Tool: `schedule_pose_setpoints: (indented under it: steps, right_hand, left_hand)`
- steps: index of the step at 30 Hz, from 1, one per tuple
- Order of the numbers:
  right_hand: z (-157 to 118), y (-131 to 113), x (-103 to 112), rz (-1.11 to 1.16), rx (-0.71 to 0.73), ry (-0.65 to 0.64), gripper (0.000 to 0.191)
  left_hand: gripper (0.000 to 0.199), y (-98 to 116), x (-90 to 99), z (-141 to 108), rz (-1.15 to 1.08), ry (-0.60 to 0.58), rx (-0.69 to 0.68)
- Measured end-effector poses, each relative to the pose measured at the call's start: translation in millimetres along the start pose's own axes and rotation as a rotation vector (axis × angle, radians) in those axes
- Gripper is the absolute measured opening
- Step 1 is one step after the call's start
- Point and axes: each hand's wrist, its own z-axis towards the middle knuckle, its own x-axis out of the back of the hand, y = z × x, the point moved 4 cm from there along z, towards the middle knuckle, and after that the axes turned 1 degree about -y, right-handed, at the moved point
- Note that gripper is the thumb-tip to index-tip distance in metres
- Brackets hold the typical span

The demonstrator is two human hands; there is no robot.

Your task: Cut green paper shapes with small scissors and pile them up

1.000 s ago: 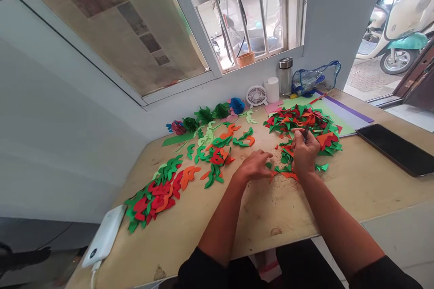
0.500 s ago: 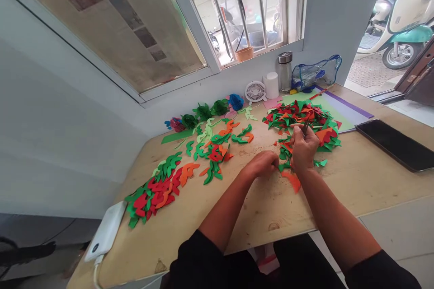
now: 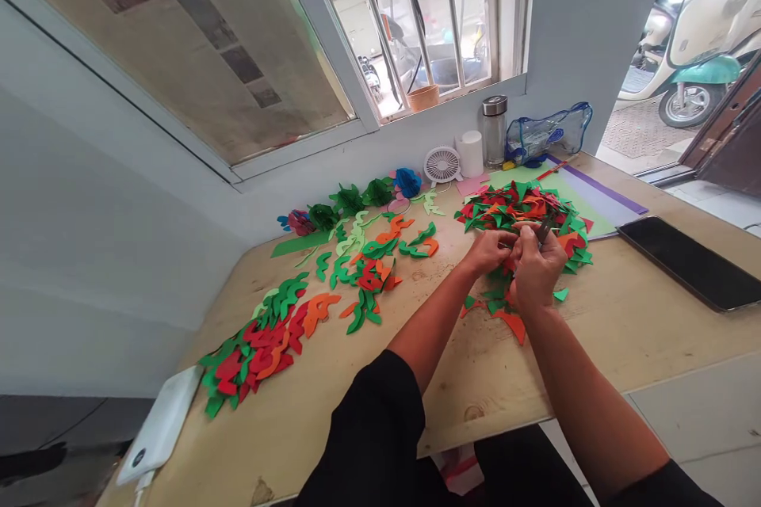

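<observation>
My right hand point(image 3: 538, 269) is closed around a small dark tool point(image 3: 544, 228), whose upper end sticks out above the fingers; its exact kind is unclear. Touching or nearly touching it, my left hand point(image 3: 491, 251) has its fingers pinched together, and whatever lies between them is hidden. Both hands are over the near side of a heap of red, green and orange paper scraps point(image 3: 505, 204). A curved orange scrap point(image 3: 511, 326) and a few green bits lie on the table just below them.
Cut wavy paper shapes point(image 3: 273, 341) lie in groups on the left of the wooden table point(image 3: 357, 404). A white power bank point(image 3: 160, 428) is at the left edge, a phone point(image 3: 690, 261) at right. A small fan point(image 3: 443, 165), glass bottle point(image 3: 495, 131) and clear pouch point(image 3: 550, 133) line the wall.
My left hand has lifted from the table and moved up and right to meet my right hand. My right hand stays near the heap. The view has shifted slightly.
</observation>
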Motion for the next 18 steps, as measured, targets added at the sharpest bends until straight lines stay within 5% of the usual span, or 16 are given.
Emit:
schedule_pose_setpoints:
  steps: [5, 7, 11, 18]
  right_hand:
    - [-1.1, -4.5, -0.3, 0.085, -0.042, 0.025, 0.02]
    - [-2.0, -6.3, -1.0, 0.066, -0.049, 0.023, 0.021]
    - [-2.5, -6.5, -1.7, 0.048, -0.04, 0.016, 0.02]
    - [-2.2, -4.9, -1.2, 0.066, -0.032, 0.019, 0.018]
  left_hand:
    - [0.038, -10.9, 13.3, -29.6, -0.209, 0.08, -0.034]
    - [0.035, -12.7, 18.5, -52.6, -0.078, 0.038, 0.002]
    - [0.052, -3.0, 11.3, -90.1, 0.36, -0.226, -0.056]
    - [0.025, 2.9, -6.0, -79.5, 0.542, -0.23, -0.124]
